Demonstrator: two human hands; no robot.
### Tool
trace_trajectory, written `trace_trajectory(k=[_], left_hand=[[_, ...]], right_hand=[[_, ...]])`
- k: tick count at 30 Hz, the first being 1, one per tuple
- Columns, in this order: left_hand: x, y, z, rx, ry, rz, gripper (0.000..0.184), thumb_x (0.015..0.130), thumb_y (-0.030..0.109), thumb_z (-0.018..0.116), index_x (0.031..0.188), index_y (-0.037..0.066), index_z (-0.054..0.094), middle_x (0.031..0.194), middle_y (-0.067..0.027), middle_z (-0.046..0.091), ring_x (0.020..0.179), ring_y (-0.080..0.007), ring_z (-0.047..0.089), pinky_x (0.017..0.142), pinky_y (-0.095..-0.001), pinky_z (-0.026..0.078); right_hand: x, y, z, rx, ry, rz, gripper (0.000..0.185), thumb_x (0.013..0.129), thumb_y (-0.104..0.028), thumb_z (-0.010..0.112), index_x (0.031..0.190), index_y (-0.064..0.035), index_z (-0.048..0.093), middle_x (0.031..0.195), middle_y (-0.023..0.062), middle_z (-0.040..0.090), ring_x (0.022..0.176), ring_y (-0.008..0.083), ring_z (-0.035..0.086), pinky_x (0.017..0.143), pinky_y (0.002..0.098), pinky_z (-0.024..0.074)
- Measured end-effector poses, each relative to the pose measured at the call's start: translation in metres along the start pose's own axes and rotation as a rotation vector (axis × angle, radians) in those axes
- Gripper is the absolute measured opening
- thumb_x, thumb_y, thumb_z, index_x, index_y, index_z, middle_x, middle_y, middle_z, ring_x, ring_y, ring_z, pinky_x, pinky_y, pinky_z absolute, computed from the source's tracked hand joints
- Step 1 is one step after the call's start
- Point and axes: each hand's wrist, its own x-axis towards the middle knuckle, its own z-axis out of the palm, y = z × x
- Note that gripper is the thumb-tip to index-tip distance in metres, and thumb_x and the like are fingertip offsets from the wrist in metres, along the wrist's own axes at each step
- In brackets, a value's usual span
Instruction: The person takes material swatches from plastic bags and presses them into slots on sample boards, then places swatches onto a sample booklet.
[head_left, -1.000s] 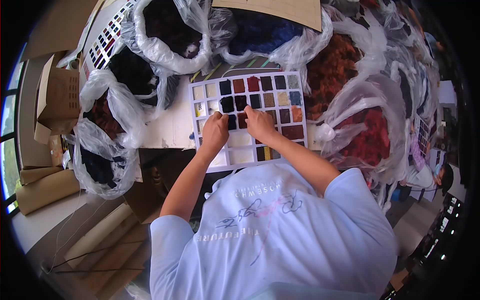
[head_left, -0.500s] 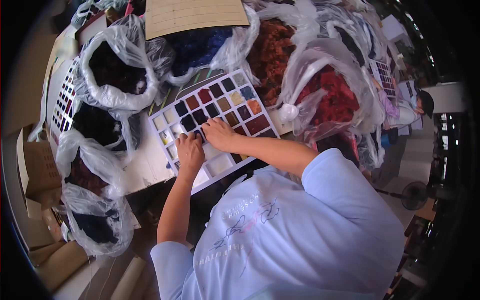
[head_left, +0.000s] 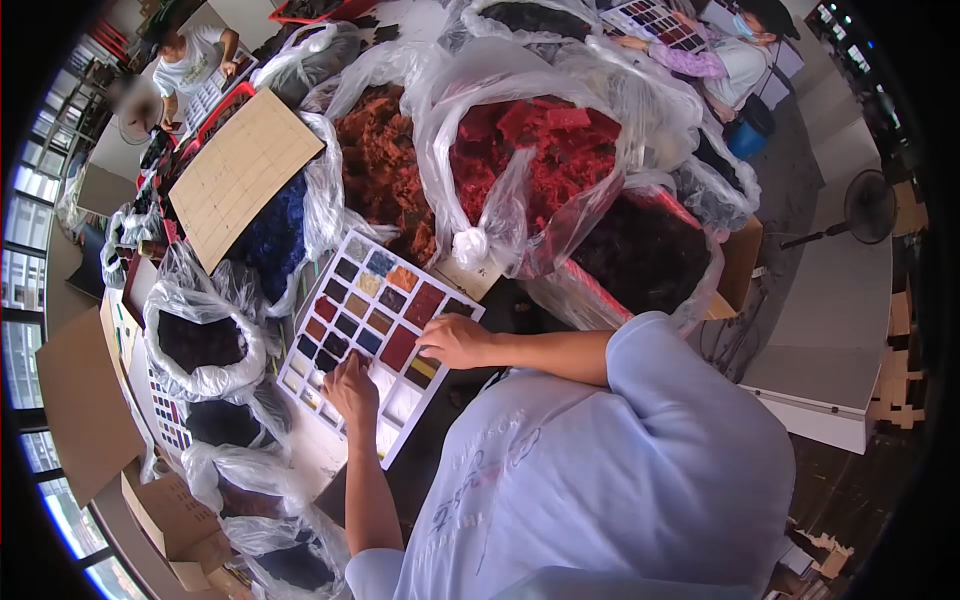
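In front of my chest lies a white gridded tray (head_left: 392, 438), tilted to my view, its compartments filled with fuzzy swatches in black, red, brown, tan, orange and blue. Several compartments along its near and left sides look white. My left hand (head_left: 352, 390) is over the lower middle of the tray, fingertips bunched in a pinch beside the black swatches (head_left: 325, 360); whatever is in them is hidden. My right hand (head_left: 455, 342) reaches over the right side with fingers bent together, touching down between a dark red swatch (head_left: 399, 347) and a brown-and-yellow one (head_left: 421, 371).
Plastic bags of red (head_left: 540, 140), rust-brown (head_left: 375, 150) and black (head_left: 200, 342) fuzzy material crowd around the tray. A cardboard sheet (head_left: 247, 180) covers part of the blue material (head_left: 275, 235). Two people (head_left: 190, 62) (head_left: 735, 60) work with similar trays farther off. A fan (head_left: 868, 207) stands right.
My view has swung, bringing in the co-worker at upper left. My right hand has moved from the tray's middle to its right side; my left hand remains over the lower part.
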Motion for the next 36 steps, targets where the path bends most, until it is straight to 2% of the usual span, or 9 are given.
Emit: trace_trajectory(k=[10,16,17,18,19,22,26,31,36], left_hand=[[0.172,0.324,0.036,-0.641,-0.061,0.614,0.022,0.083,0.012,0.068,0.101,0.001,0.07,0.092,-0.0214,0.068,0.084,-0.0399,0.066,0.076,-0.044,0.052],[0.295,0.48,0.083,-0.517,-0.201,0.456,0.05,0.084,0.041,0.069,0.116,0.003,0.064,0.098,-0.0216,0.069,0.094,-0.0393,0.067,0.079,-0.0454,0.052],[0.319,0.487,0.11,-0.47,-0.26,0.413,0.06,0.079,0.047,0.072,0.114,-0.001,0.064,0.102,-0.0231,0.069,0.098,-0.0383,0.067,0.082,-0.0456,0.052],[0.345,0.481,0.166,-0.605,-0.315,0.355,0.042,0.083,0.034,0.074,0.107,0.0,0.067,0.085,-0.0077,0.068,0.067,-0.0173,0.064,0.056,-0.0308,0.049],[0.341,0.493,0.148,-0.691,-0.489,0.201,0.041,0.081,0.03,0.077,0.107,0.001,0.065,0.079,-0.0025,0.064,0.063,-0.0096,0.059,0.051,-0.0257,0.045],[0.319,0.507,0.107,-0.863,-0.642,0.084,0.04,0.082,0.026,0.077,0.11,0.001,0.062,0.079,-0.0022,0.062,0.061,-0.009,0.056,0.051,-0.0249,0.044],[0.289,0.471,0.068,-1.041,-0.482,0.01,0.037,0.084,0.022,0.075,0.109,-0.002,0.061,0.087,-0.0031,0.063,0.074,-0.0113,0.058,0.065,-0.0271,0.048],[0.245,0.382,0.034,-1.049,-0.481,-0.049,0.027,0.087,0.019,0.072,0.102,-0.001,0.061,0.088,-0.0031,0.064,0.076,-0.0098,0.057,0.07,-0.0244,0.045],[0.2,0.309,0.023,-1.084,-0.398,-0.233,0.02,0.087,0.013,0.072,0.099,0.0,0.062,0.083,-0.0017,0.064,0.072,-0.0079,0.055,0.066,-0.0232,0.045]], right_hand=[[-0.176,0.141,-0.228,-0.002,0.595,0.767,0.022,0.088,-0.024,0.062,0.095,-0.0053,0.072,0.088,0.0158,0.07,0.083,0.0336,0.068,0.072,0.041,0.0526],[-0.276,0.141,-0.253,0.199,1.03,1.117,0.021,0.089,-0.021,0.066,0.095,-0.0022,0.071,0.078,0.0148,0.069,0.071,0.0255,0.069,0.065,0.0328,0.0515],[-0.287,0.14,-0.253,0.236,1.1,1.16,0.02,0.089,-0.02,0.066,0.095,-0.0019,0.071,0.077,0.0145,0.069,0.069,0.0237,0.069,0.064,0.0312,0.0509],[-0.295,0.143,-0.253,0.224,1.122,1.16,0.019,0.088,-0.019,0.066,0.096,-0.0019,0.071,0.076,0.0148,0.068,0.068,0.0234,0.069,0.063,0.0315,0.051],[-0.299,0.144,-0.256,0.236,1.136,1.183,0.019,0.088,-0.019,0.066,0.096,-0.0019,0.071,0.076,0.0148,0.068,0.068,0.0234,0.069,0.063,0.0315,0.051],[-0.3,0.163,-0.269,0.066,1.179,1.104,0.019,0.087,-0.02,0.069,0.096,-0.0034,0.071,0.081,0.0164,0.069,0.072,0.0268,0.069,0.065,0.0333,0.052],[-0.277,0.212,-0.3,-0.128,1.124,1.016,0.017,0.086,-0.02,0.067,0.092,-0.0053,0.071,0.085,0.016,0.069,0.078,0.03,0.069,0.068,0.0373,0.0533],[-0.25,0.287,-0.341,-0.623,0.42,1.182,0.013,0.08,-0.014,0.065,0.09,-0.0056,0.068,0.092,0.0145,0.069,0.087,0.0334,0.068,0.072,0.0454,0.0537],[-0.245,0.306,-0.363,-0.601,0.208,1.17,0.017,0.077,-0.014,0.066,0.092,-0.008,0.072,0.094,0.016,0.071,0.088,0.0338,0.068,0.076,0.0446,0.0543]])
